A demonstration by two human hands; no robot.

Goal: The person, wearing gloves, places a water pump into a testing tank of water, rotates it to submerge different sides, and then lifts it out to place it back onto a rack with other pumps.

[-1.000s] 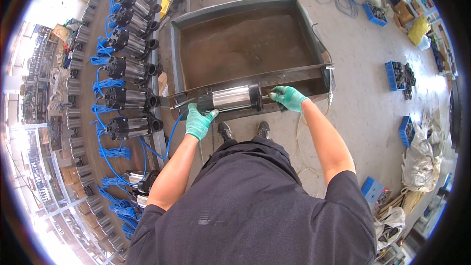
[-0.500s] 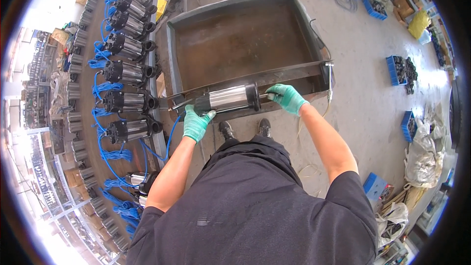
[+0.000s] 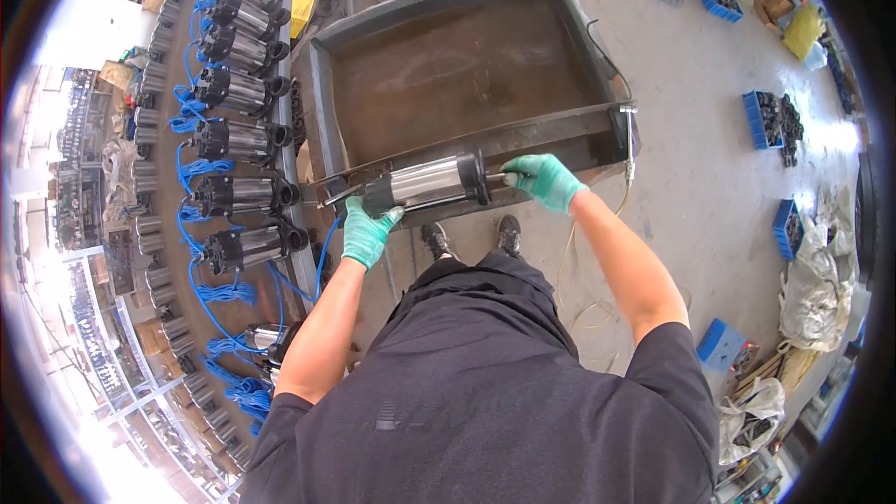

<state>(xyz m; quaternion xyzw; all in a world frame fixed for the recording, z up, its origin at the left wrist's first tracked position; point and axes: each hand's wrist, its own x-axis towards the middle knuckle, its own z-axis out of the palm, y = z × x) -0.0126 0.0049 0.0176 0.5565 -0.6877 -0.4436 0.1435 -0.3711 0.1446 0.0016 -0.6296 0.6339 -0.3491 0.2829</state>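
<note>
A pump (image 3: 427,184) with a shiny metal barrel and black ends lies crosswise over the near side of a metal tank (image 3: 467,47). My left hand (image 3: 366,234), in a green glove, grips the pump's black left end from below, with the thumb along its near side. At the other end, my gloved right hand (image 3: 544,183) has its fingers closed round a short metal rod (image 3: 496,175) that meets the pump's black right end. The rod's outer part is hidden in the glove. A blue cable (image 3: 327,255) runs from beside my left hand toward the left.
Similar pumps (image 3: 238,142) with coiled blue cables stand in a row on a bench to the left. A valve with a hose (image 3: 629,145) is at the tank's right corner. Blue bins of dark parts (image 3: 763,119) and white sacks (image 3: 810,294) lie on the floor to the right.
The pump has shifted slightly left and tilted a little, its right end higher in the picture. Both hands have moved slightly left with it and keep their grips. The whole view has shifted slightly.
</note>
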